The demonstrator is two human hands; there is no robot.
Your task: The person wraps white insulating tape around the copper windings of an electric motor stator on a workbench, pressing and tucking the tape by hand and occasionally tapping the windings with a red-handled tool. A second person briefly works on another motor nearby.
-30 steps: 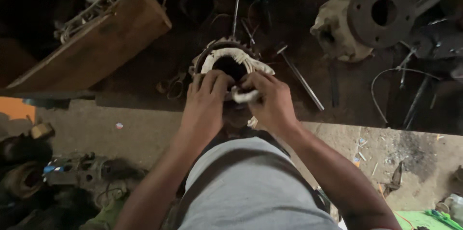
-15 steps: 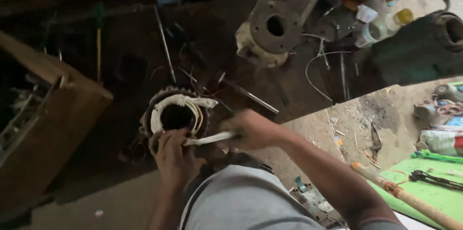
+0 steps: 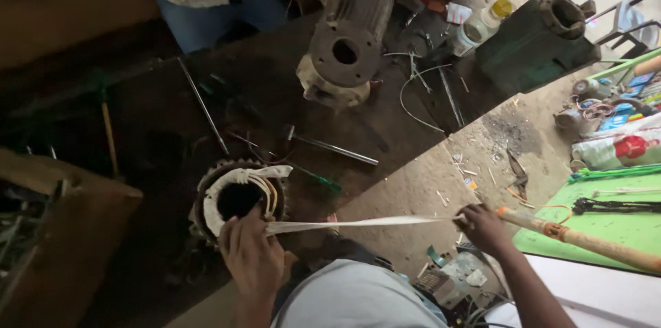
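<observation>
A dark, oily floor slab [image 3: 206, 114] carries most of the clutter. At its far right edge sits a green pump housing [image 3: 533, 42], and just left of it lies a grey electric motor [image 3: 351, 32] with its rusty round flange facing the camera. Near the slab's left edge stands a wooden crate [image 3: 62, 231]. Close to the near edge stands the motor stator [image 3: 239, 198], its copper winding wrapped in white cloth. The left hand [image 3: 251, 256] rests on the stator's near rim, fingers pinched on one end of a white cloth tape [image 3: 358, 222]. The tape runs taut to the right hand [image 3: 484, 228], clenched round its other end, over the sandy ground beside a green mat [image 3: 620, 228].
</observation>
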